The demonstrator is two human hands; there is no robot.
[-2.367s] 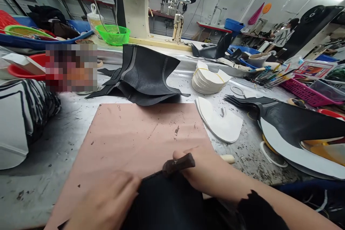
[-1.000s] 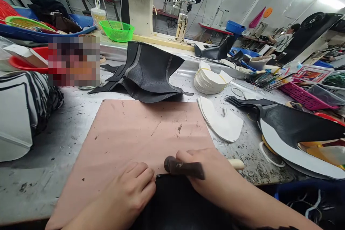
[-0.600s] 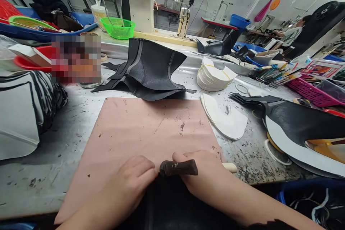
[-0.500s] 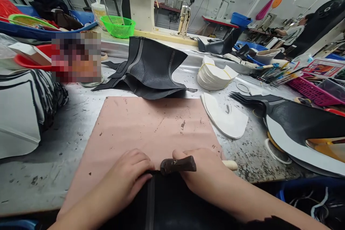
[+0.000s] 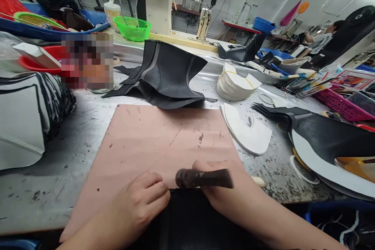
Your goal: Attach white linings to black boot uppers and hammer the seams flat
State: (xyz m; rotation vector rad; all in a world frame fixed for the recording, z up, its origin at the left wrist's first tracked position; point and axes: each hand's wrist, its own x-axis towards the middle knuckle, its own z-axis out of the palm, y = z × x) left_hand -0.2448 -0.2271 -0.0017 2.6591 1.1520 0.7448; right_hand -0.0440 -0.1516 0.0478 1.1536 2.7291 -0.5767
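My right hand [image 5: 224,181] is closed around the pale wooden handle of a hammer [image 5: 205,178]. The dark hammer head sits just above the edge of a black leather piece [image 5: 190,213]; whether it touches cannot be made out. At that same edge, to the left, my left hand [image 5: 146,195] pinches the leather between thumb and curled fingers. Under the edge lies a pinkish-tan board [image 5: 164,136]. The lower part of the leather drops out of view at the bottom.
Black sewn leather uppers [image 5: 172,74] lie behind the board. White cut pieces [image 5: 249,129] and a banded white bundle [image 5: 237,84] are on its right. A stack of lined pieces [image 5: 20,125] stands left. More black pieces [image 5: 325,133] lie far right. A sewing machine [image 5: 158,4] rises behind.
The hammer head has turned and shifted slightly right, showing more of its length. My left hand has moved a little lower, and its fingers are curled more tightly at the leather edge.
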